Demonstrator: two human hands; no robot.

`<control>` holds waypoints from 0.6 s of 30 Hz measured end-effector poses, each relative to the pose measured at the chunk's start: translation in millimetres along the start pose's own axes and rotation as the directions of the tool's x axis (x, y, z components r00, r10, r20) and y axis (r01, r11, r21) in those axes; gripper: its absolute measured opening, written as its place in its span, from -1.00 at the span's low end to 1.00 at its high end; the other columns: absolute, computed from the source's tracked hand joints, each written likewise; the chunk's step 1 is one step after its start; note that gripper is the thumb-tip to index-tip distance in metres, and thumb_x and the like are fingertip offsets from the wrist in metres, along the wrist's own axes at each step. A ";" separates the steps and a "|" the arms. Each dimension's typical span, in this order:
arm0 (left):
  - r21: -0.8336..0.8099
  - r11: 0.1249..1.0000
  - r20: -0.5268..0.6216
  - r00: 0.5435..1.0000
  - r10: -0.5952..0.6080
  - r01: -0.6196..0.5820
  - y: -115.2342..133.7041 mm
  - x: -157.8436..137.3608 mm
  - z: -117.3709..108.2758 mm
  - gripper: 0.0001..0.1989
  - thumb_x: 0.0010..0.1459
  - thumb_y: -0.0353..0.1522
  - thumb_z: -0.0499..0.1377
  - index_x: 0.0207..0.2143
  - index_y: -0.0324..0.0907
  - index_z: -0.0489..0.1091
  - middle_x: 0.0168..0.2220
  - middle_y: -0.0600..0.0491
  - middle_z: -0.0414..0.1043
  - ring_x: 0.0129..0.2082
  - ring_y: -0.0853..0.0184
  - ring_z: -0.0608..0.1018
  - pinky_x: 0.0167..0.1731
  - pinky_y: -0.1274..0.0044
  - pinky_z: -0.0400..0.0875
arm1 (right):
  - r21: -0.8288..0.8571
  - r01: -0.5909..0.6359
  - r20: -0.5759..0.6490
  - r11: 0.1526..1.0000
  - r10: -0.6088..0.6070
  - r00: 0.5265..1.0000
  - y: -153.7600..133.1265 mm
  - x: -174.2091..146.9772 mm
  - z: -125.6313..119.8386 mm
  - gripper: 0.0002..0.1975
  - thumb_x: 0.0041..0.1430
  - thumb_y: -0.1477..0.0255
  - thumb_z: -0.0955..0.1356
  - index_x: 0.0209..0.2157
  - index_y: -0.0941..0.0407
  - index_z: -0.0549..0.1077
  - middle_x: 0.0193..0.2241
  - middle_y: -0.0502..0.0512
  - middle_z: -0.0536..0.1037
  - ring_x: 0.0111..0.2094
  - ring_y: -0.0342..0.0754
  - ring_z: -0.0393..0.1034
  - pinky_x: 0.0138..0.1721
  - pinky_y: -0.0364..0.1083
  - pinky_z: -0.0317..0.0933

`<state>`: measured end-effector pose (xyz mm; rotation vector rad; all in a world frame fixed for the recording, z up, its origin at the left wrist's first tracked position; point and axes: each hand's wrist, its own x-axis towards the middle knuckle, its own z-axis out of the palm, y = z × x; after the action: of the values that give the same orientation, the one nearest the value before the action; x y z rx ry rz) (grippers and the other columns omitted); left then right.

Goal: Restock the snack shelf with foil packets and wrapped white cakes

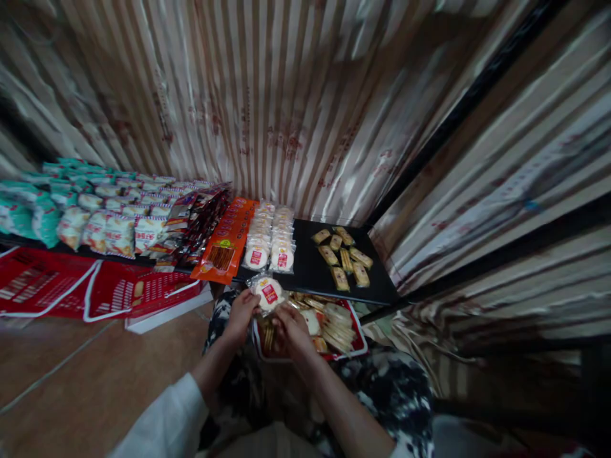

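Between my two hands is a round white rice cracker packet (268,294) in clear wrap with a red label. My left hand (242,313) pinches its left edge, and my right hand (289,324) grips its lower right edge. Below them a red basket (361,346) with a white rim rests at my lap, holding several wrapped snacks (337,327). Just beyond my hands, two rows of similar rice cracker packets (282,257) stand on a black shelf (310,280). Parts of the basket are hidden behind my right hand and forearm.
Left of the rows lies an orange snack bag (224,248), then dark red packets (195,216), white bags (119,234) and green bags (45,222). Small yellowish packets (346,259) lie at the shelf's right. Red baskets (114,286) sit under the left side. A striped curtain (286,95) hangs behind.
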<state>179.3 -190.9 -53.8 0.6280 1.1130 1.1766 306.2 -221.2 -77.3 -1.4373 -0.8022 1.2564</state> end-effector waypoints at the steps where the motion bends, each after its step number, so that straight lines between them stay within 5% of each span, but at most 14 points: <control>1: 0.024 0.999 -0.008 1.000 0.025 -0.025 3.4 4.7 -4.1 -0.70 -0.18 -0.29 0.26 -0.35 -0.24 0.42 -0.48 0.11 0.45 -0.52 0.45 0.45 -0.51 0.64 0.29 | 0.019 -0.006 -0.068 1.000 0.007 0.998 -0.6 2.3 0.3 -0.62 -0.13 0.15 0.38 -0.30 0.08 0.33 -0.56 -0.03 0.45 -0.59 -0.11 0.35 -0.66 -0.20 0.12; 4: 0.084 0.993 -0.022 0.996 0.084 -0.082 12.8 23.3 -14.4 -0.66 -0.21 -0.28 0.27 -0.32 -0.24 0.43 -0.46 0.10 0.45 -0.49 0.42 0.46 -0.50 0.63 0.30 | -0.017 0.085 -0.137 0.996 -0.086 0.987 -6.7 11.3 0.8 -0.62 -0.18 0.24 0.40 -0.26 0.08 0.37 -0.45 0.03 0.48 -0.47 -0.09 0.38 -0.52 -0.16 0.24; 11: 0.306 0.914 0.035 0.963 0.269 -0.266 27.5 75.0 -11.5 -0.68 -0.06 -0.33 0.18 -0.20 -0.25 0.43 -0.39 0.07 0.47 -0.37 0.35 0.49 -0.30 0.52 0.40 | -0.315 0.298 0.045 0.901 -0.299 0.953 -30.0 32.8 18.8 -0.69 -0.01 0.37 0.28 -0.19 0.14 0.43 -0.29 0.08 0.46 -0.41 -0.13 0.36 -0.29 -0.09 0.30; 18: 0.793 0.548 0.025 0.913 0.408 -0.266 31.0 94.2 -7.0 -0.68 0.10 -0.45 0.04 -0.09 -0.28 0.41 -0.19 -0.09 0.50 -0.20 0.25 0.50 -0.12 0.41 0.35 | -0.511 0.458 0.144 0.727 -0.453 0.880 -35.8 58.4 38.5 -0.66 0.06 0.51 0.21 -0.11 0.15 0.43 -0.23 0.15 0.46 -0.34 -0.09 0.37 -0.23 -0.08 0.30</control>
<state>159.3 -93.9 -62.3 1.5204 1.7265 1.0238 287.5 -147.6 -57.1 -1.5224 -1.4996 0.6732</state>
